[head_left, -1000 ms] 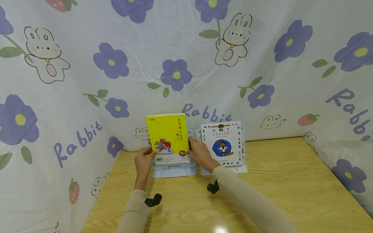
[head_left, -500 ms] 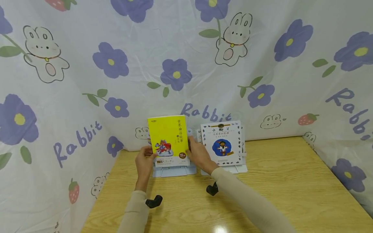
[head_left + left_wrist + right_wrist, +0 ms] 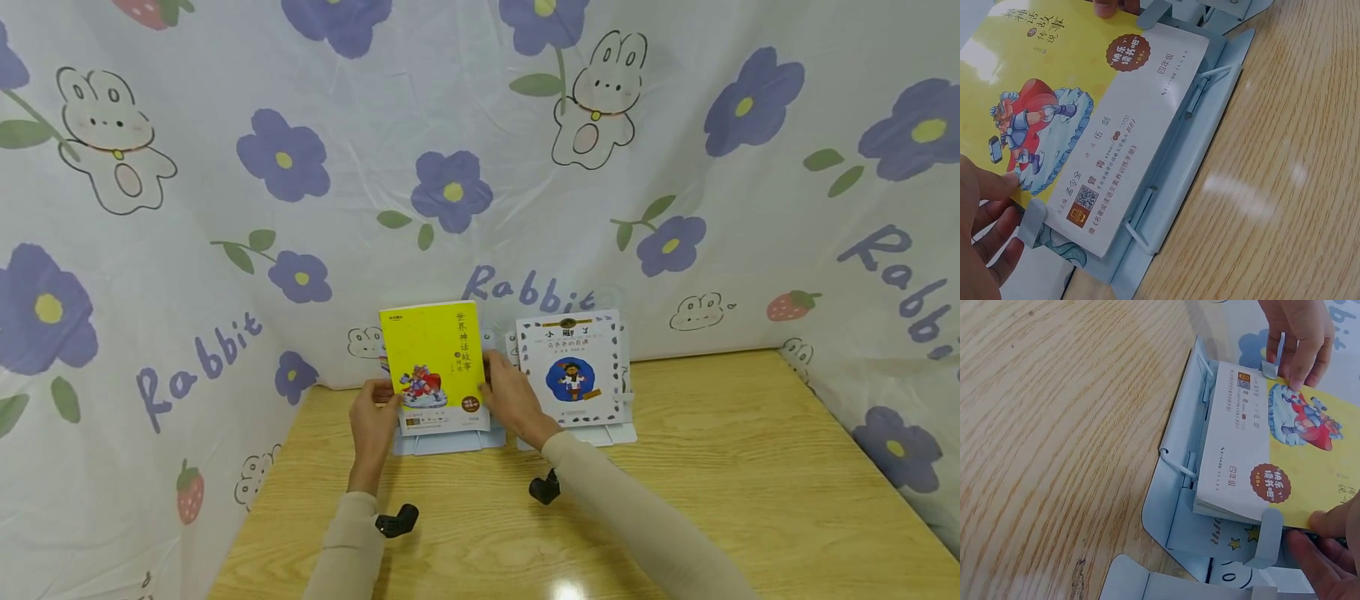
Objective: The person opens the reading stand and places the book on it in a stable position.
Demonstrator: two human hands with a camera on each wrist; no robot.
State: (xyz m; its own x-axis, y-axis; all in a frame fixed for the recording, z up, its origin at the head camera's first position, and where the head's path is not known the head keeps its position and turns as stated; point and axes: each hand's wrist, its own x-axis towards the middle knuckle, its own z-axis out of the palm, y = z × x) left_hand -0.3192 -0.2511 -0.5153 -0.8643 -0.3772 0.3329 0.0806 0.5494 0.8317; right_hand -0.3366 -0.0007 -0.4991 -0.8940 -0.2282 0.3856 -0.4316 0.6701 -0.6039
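Observation:
A yellow storybook with a white lower band leans on a light-blue book stand. At its left edge my left hand holds it, thumb on the cover and the other fingers around the side by a stand clip. My right hand grips the opposite edge, with the thumb at the cover's side beside the other clip. Both clips overlap the book's lower sides in the wrist views. Fingers behind the book are partly hidden.
A white picture book stands on a second, pale book stand just right of my right hand. Behind both is a curtain with rabbits and purple flowers. The wooden table stretches toward me. Black wrist devices sit below the hands.
The yellow book has come down a little and slightly right, its lower edge now covering more of the stand's front. Both hands have kept their hold on its sides. The white book stays put.

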